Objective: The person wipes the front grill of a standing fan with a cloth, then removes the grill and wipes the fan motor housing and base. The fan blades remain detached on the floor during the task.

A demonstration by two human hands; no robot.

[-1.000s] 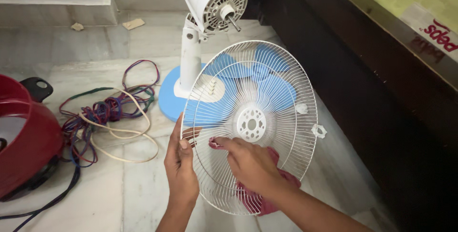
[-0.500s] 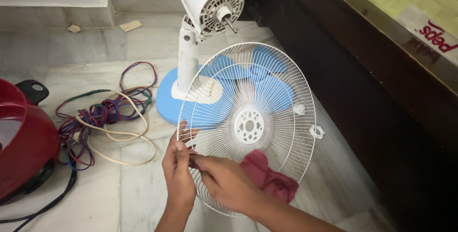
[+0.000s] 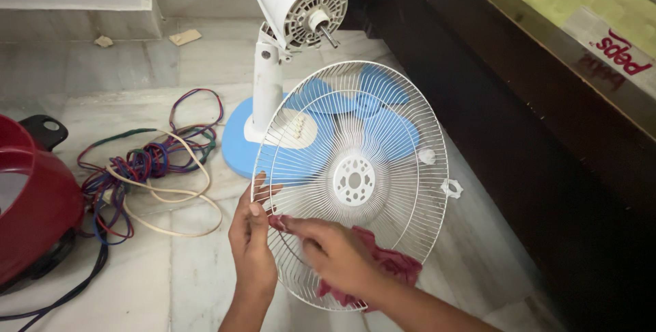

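My left hand grips the lower left rim of a white wire fan grille, holding it tilted above the floor. My right hand presses a dark red cloth against the grille's lower wires, close to the left hand. Behind the grille lie a blue fan blade and the fan's blue round base. The white fan stand with its bare motor head and shaft rises behind.
A tangle of coloured wires lies on the marble floor at left. A red round appliance sits at the far left edge. A small white plastic nut lies right of the grille. Dark wooden furniture runs along the right.
My right hand with the cloth slid from near the grille's centre down to its lower left rim, then eased back slightly to the right. The left hand kept its grip.
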